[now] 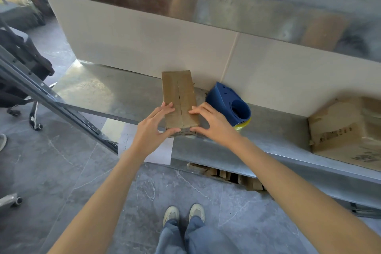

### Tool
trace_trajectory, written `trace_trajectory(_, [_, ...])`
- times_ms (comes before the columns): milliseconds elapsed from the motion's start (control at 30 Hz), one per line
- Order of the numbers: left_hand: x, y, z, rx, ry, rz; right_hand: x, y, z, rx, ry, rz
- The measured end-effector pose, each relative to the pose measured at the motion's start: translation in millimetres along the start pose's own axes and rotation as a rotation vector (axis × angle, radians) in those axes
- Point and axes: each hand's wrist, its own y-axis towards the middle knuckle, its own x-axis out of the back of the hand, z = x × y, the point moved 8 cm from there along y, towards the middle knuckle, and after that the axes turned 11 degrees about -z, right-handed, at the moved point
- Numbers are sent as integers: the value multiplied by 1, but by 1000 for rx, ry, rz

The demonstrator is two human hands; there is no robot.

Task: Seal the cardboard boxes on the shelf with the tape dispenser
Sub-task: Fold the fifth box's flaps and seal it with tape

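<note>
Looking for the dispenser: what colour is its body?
Blue. The tape dispenser shows best in the head view.

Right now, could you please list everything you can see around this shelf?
small cardboard box: one, brown, mid-shelf
tape dispenser: one, blue, right of the small box
large cardboard box: one, brown, right end of the shelf
shelf: one, grey, against pale wall
paper sheet: one, white, under the shelf's front edge
office chair: one, black, far left
left hand: pressing the small box's top
right hand: pressing the small box's top
</note>
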Motion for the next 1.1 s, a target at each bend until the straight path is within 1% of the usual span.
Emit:
trace_trajectory(100, [1,0,-1,-9,22,1,-1,1,3,-18,-27,7])
trace_trajectory(267, [-3,-4,-3,-17,30,-68,-2,0,11,13,-112,-75])
trace_trajectory(433, [-3,-3,0,18,25,-73,0,2,14,-17,-108,-61])
trace_trajectory(567, [-6,-4,-1,32,39,-86,-1,3,16,-55,-97,-97])
trace_trajectory(633, [-5,-4,-3,26,43,-68,-1,2,17,-58,-98,-99])
trace_trajectory(767, [0,2,-3,2,94,34,0,3,14,-74,-106,-85])
trace_trajectory(833, [1,2,-4,-2,118,23,1,3,14,-86,-99,-119])
trace_trajectory(933, [-1,-2,-6,-7,78,-19,-1,0,16,-99,-84,-145])
trace_trajectory(1000, [0,-1,-2,7,47,15,-1,0,14,-105,-71,-109])
trace_trajectory(1100, [4,5,7,-1,65,145,1,3,5,-114,-41,23])
